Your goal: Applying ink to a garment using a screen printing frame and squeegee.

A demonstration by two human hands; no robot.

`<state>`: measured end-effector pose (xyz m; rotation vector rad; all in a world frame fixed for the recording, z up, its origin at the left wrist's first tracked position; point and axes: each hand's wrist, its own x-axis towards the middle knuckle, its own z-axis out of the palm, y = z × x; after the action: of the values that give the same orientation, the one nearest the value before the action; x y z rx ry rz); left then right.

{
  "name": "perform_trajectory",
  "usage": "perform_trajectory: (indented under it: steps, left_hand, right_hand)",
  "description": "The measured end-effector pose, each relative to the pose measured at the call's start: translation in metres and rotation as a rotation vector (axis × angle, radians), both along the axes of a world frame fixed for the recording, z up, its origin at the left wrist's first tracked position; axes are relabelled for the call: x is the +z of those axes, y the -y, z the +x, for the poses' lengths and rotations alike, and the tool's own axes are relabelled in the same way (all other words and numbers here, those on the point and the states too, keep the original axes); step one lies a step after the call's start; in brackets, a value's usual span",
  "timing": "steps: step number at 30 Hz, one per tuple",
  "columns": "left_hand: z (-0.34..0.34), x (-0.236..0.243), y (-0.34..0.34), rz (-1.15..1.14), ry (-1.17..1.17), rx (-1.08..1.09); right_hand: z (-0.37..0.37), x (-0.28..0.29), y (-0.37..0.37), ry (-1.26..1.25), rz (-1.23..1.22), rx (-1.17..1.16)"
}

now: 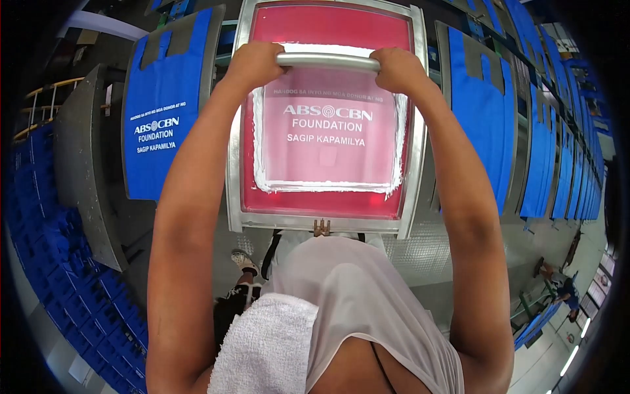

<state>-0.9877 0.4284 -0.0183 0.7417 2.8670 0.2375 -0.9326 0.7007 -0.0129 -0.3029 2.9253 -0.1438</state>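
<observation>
My left hand (258, 67) and my right hand (399, 71) are each closed on an end of a squeegee (328, 62) with a silvery bar handle. The squeegee lies across the far part of a screen-printing frame (234, 164) with metal edges and red mesh (315, 209). Thick white ink (261, 182) borders a paler pink rectangle with white lettering in the middle of the mesh. A band of white ink also shows just beyond the bar. The blade under the handle is hard to make out.
Blue fabric pieces (154, 171) with white print lie on a board at the left. More blue fabric (482, 131) lies on boards in a row to the right. Blue stacks (59, 282) stand at far left. Another person (566, 292) is at the far right.
</observation>
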Motion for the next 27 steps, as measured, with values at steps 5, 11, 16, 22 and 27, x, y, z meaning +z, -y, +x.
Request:
perform_trajectory:
  steps: [5,11,16,22,27]
  left_hand:
    - [0.154,0.02,0.032,-0.041,0.275,0.055]
    - [0.248,-0.021,0.043,0.254,-0.027,-0.049]
    - [0.113,-0.029,0.021,0.068,0.003,0.028]
    - [0.001,-0.003,-0.003,0.045,-0.041,0.009]
    - [0.003,0.03,0.003,0.187,-0.385,0.001]
  right_hand:
    - [0.136,0.034,0.015,0.351,-0.014,-0.065]
    - [0.23,-0.007,0.04,0.109,-0.177,-0.043]
    - [0.112,-0.027,0.017,0.015,-0.108,-0.078]
    - [-0.014,-0.005,-0.002,0.077,0.055,-0.02]
    - [-0.046,0.023,-0.019,0.037,-0.035,0.063]
